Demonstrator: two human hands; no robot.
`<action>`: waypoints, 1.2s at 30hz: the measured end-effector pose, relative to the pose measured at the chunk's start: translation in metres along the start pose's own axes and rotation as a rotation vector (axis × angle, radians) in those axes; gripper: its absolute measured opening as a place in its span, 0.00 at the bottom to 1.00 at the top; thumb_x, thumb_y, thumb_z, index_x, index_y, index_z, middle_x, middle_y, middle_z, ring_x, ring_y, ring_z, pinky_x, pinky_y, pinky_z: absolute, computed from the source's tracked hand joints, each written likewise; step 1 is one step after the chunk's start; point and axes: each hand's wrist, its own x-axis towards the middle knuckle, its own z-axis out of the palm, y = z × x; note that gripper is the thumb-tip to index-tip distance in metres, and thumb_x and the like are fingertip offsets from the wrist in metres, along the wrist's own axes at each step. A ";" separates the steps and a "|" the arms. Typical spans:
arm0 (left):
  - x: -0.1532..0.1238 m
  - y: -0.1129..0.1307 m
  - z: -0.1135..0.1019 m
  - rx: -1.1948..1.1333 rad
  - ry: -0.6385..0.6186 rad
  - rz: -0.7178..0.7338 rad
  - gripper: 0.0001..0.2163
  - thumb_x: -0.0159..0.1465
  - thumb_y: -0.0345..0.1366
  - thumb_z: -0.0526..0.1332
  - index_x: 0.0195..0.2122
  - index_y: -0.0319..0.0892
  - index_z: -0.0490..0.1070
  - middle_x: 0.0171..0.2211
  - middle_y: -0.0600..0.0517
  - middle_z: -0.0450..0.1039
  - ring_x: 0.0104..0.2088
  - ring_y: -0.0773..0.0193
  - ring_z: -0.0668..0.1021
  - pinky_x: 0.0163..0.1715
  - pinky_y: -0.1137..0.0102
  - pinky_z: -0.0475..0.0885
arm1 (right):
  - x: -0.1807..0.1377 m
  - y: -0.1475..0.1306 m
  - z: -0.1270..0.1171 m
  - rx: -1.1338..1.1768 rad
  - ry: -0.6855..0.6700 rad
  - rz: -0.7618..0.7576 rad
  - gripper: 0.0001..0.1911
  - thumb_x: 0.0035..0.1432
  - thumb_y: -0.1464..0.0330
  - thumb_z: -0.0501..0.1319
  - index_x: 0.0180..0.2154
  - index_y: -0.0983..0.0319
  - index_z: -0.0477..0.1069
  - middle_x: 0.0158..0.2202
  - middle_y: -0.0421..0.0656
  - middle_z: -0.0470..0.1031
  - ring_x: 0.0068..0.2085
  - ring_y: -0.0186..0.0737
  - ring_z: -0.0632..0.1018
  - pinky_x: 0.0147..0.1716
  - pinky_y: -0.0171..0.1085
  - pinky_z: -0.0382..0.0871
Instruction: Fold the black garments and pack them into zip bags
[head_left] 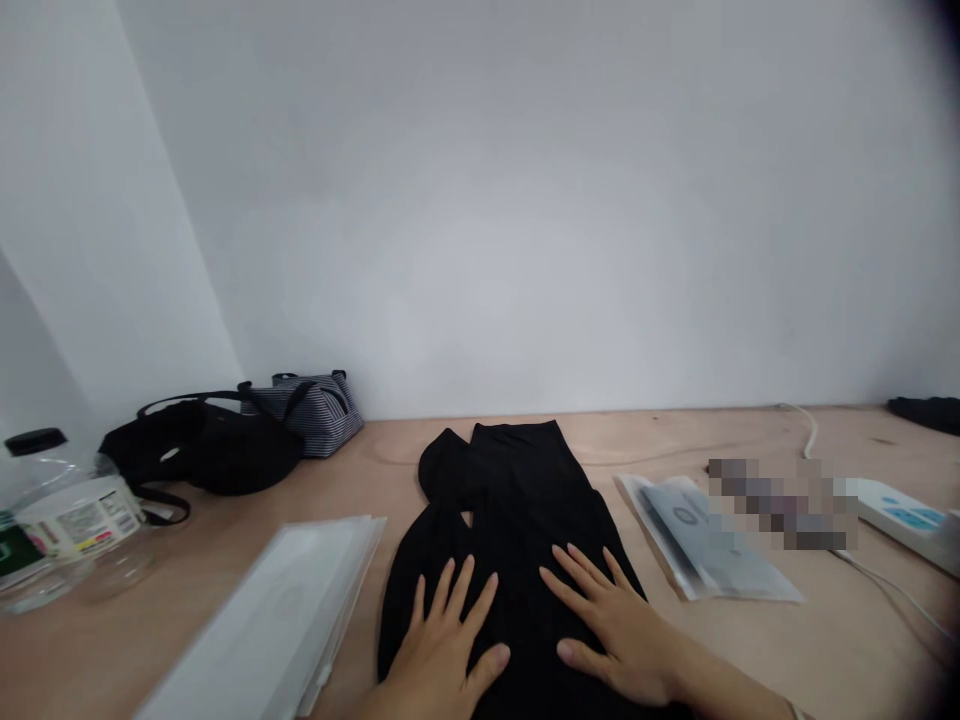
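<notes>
A black garment (525, 490) lies spread on the table in front of me, its far end near the wall and its near end running out of the frame. One narrow part of it lies folded at the far left, with a small gap showing table beneath. My left hand (446, 640) rests flat on the garment's left side, fingers spread. On its right side my right hand (611, 620) is also laid flat with fingers apart. Neither hand grips the cloth. The exact kind of garment cannot be made out.
Left of the garment is a stack of frosted zip bags (277, 610). Beyond are a clear bottle (82, 520), a black cap-like item (240, 450) and a striped bag (326, 415). To the right lie another zip bag (712, 545), a power strip (904, 515) and a white cable (810, 435).
</notes>
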 end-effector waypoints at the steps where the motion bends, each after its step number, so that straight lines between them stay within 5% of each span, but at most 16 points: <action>1: -0.003 0.003 -0.002 -0.009 -0.022 0.003 0.28 0.61 0.56 0.41 0.61 0.54 0.41 0.63 0.50 0.37 0.60 0.46 0.43 0.54 0.45 0.42 | -0.003 -0.001 -0.001 0.010 -0.001 -0.007 0.32 0.57 0.51 0.46 0.60 0.50 0.40 0.63 0.44 0.39 0.61 0.52 0.43 0.54 0.61 0.33; 5: 0.008 0.009 -0.017 0.004 0.073 -0.033 0.24 0.63 0.51 0.44 0.58 0.49 0.53 0.59 0.47 0.53 0.58 0.49 0.55 0.53 0.53 0.52 | 0.003 0.006 -0.011 0.030 0.127 0.079 0.24 0.60 0.56 0.44 0.56 0.55 0.57 0.58 0.45 0.56 0.58 0.46 0.57 0.56 0.51 0.44; 9: 0.049 0.009 -0.029 0.080 0.271 -0.154 0.14 0.63 0.41 0.48 0.43 0.44 0.68 0.44 0.48 0.67 0.46 0.57 0.68 0.45 0.64 0.62 | 0.029 0.021 -0.015 -0.040 0.308 0.195 0.21 0.60 0.65 0.45 0.49 0.64 0.66 0.53 0.50 0.63 0.54 0.44 0.64 0.54 0.43 0.54; 15: 0.092 0.007 -0.024 0.132 0.277 -0.306 0.14 0.57 0.43 0.55 0.35 0.37 0.71 0.38 0.41 0.68 0.43 0.48 0.69 0.40 0.60 0.62 | 0.050 0.027 -0.005 -0.106 0.320 0.250 0.21 0.58 0.69 0.46 0.52 0.65 0.64 0.54 0.50 0.62 0.54 0.45 0.63 0.55 0.45 0.52; 22: 0.086 -0.009 -0.023 0.144 0.252 -0.319 0.13 0.61 0.39 0.50 0.34 0.40 0.71 0.38 0.43 0.70 0.41 0.53 0.70 0.40 0.62 0.61 | 0.050 0.033 0.003 -0.124 0.301 0.287 0.25 0.59 0.64 0.46 0.56 0.66 0.58 0.57 0.54 0.57 0.57 0.48 0.59 0.54 0.45 0.54; 28: 0.095 -0.008 -0.016 0.110 0.289 -0.334 0.15 0.58 0.48 0.53 0.35 0.42 0.70 0.37 0.46 0.69 0.42 0.53 0.70 0.40 0.63 0.61 | 0.051 0.033 0.003 -0.153 0.303 0.285 0.25 0.59 0.62 0.46 0.55 0.65 0.59 0.57 0.53 0.57 0.57 0.48 0.58 0.53 0.45 0.54; 36: 0.094 -0.016 -0.021 0.132 0.282 -0.339 0.13 0.60 0.42 0.51 0.32 0.40 0.71 0.37 0.43 0.70 0.41 0.51 0.71 0.40 0.60 0.62 | 0.048 0.031 0.001 -0.160 0.308 0.271 0.25 0.60 0.60 0.45 0.54 0.67 0.60 0.57 0.54 0.58 0.57 0.47 0.59 0.54 0.45 0.54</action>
